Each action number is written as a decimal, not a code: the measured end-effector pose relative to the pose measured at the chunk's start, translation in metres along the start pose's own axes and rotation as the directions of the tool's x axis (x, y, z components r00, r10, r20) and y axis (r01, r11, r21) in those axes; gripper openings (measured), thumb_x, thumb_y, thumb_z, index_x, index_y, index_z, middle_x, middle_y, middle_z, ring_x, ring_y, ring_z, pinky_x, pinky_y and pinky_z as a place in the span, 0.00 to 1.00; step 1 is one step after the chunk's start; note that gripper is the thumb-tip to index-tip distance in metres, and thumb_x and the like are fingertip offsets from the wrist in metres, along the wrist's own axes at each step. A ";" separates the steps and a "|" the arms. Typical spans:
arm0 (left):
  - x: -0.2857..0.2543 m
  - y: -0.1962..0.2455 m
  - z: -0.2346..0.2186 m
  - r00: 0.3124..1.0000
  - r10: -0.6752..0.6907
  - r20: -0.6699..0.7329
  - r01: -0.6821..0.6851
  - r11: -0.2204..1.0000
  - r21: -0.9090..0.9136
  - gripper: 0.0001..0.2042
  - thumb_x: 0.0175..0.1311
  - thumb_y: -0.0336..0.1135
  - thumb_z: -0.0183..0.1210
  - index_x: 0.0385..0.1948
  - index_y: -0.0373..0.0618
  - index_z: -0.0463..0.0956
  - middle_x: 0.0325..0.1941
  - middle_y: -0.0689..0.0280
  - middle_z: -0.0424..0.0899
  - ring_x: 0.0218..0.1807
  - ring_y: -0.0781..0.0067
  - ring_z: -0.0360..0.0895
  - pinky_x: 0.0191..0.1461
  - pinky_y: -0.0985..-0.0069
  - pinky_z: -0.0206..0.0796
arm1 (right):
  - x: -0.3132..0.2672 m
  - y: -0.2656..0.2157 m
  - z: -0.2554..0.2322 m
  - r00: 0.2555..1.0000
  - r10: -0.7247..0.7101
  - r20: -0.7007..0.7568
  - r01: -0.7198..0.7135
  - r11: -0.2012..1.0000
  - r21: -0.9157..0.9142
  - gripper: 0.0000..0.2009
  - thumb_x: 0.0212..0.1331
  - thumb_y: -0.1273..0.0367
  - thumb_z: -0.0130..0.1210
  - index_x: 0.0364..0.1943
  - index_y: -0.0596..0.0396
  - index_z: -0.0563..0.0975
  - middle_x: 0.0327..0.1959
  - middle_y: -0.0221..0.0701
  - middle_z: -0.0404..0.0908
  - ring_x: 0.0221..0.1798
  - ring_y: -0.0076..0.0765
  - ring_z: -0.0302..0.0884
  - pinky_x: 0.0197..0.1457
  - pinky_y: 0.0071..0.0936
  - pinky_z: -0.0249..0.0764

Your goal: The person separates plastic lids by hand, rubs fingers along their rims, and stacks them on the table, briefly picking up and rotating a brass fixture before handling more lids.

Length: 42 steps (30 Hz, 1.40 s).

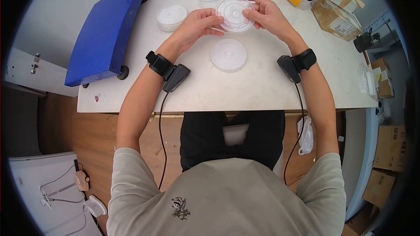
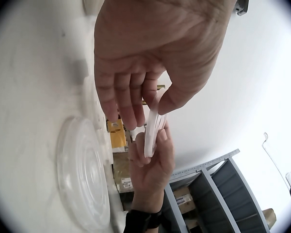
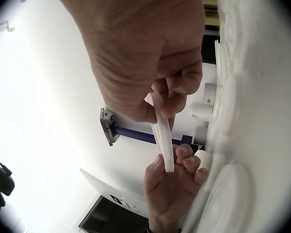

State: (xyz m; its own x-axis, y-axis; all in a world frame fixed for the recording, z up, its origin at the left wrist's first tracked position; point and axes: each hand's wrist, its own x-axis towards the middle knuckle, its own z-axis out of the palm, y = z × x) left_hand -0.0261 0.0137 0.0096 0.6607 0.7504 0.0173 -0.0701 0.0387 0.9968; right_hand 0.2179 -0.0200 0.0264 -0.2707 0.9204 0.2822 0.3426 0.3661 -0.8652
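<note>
The white desk (image 1: 262,91) bears clear lids (image 1: 229,55) above centre, a blue platform (image 1: 107,30) upper left, cardboard boxes (image 1: 334,17) upper right.

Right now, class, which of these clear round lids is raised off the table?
The lid held between the left hand and the right hand; the others in view lie on the white table.

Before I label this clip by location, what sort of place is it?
Probably a small packing or storage workroom, though I can't be certain. The white table holds what looks like a blue platform scale, labelled cardboard boxes and stacks of round clear plastic pieces.
</note>
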 end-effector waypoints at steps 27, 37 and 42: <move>0.000 0.000 0.000 0.999 -0.006 -0.049 0.011 0.996 0.093 0.13 0.69 0.40 0.59 0.45 0.40 0.77 0.43 0.64 0.83 0.46 0.75 0.81 0.53 0.76 0.74 | 0.004 0.005 -0.002 0.992 -0.058 -0.113 0.056 0.998 -0.023 0.17 0.66 0.65 0.56 0.58 0.51 0.76 0.25 0.17 0.73 0.25 0.12 0.61 0.27 0.13 0.58; -0.001 0.015 -0.013 0.968 0.157 -0.194 -0.155 0.988 0.025 0.17 0.70 0.38 0.55 0.54 0.38 0.69 0.50 0.56 0.82 0.49 0.69 0.82 0.56 0.73 0.76 | 0.019 0.041 -0.037 0.869 -0.052 -0.492 0.127 0.985 0.120 0.21 0.64 0.66 0.59 0.59 0.56 0.69 0.34 0.23 0.79 0.27 0.12 0.67 0.27 0.12 0.61; 0.000 0.017 -0.021 0.947 0.212 -0.242 -0.215 0.976 0.013 0.16 0.70 0.38 0.54 0.53 0.38 0.69 0.50 0.55 0.81 0.50 0.69 0.82 0.56 0.73 0.76 | 0.018 0.051 -0.043 0.810 -0.001 -0.587 0.068 0.993 0.092 0.24 0.62 0.68 0.60 0.61 0.58 0.66 0.49 0.31 0.77 0.38 0.19 0.76 0.34 0.16 0.71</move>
State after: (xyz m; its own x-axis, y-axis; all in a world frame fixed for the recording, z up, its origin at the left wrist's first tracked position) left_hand -0.0432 0.0286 0.0250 0.4297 0.8785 0.2087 -0.2008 -0.1324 0.9706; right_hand 0.2691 0.0210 0.0051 0.3081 0.8255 0.4728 0.2390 0.4139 -0.8784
